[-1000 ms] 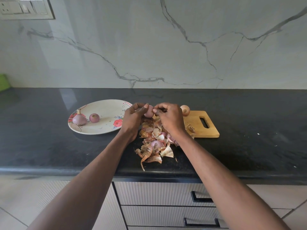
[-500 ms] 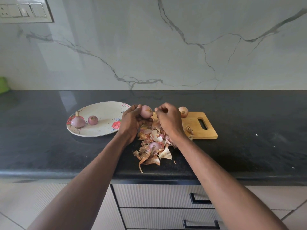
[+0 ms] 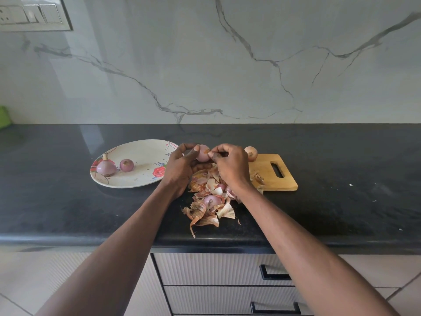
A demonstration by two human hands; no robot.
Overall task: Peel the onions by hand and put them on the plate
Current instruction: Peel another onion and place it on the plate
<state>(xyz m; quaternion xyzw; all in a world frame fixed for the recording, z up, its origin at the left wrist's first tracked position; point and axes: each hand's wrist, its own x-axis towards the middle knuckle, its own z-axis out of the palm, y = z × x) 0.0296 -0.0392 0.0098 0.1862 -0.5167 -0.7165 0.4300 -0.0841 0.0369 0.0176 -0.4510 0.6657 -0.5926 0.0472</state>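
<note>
I am seeing a heap of dry papery onion skins (image 3: 210, 201) lying nearest on the black stone counter (image 3: 68, 201); above it my left hand (image 3: 180, 166) is cupping a small pink half-peeled onion (image 3: 202, 153) while my right hand (image 3: 230, 166) is pinching its skin; two peeled purple onions (image 3: 114, 167) are sitting on the white floral plate (image 3: 141, 156) further left; an unpeeled brown onion (image 3: 251, 153) is resting on the wooden cutting board (image 3: 273, 176)

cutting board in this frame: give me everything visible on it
The cutting board is a small, light wooden rectangle with rounded corners and a slot handle cut near its right end. It lies flat on the dark counter, right of the peel pile. An unpeeled onion sits at its far left corner, and a few dry skin scraps lie on its near left part. The right hand covers its left edge; whether it touches the board is unclear.
</note>
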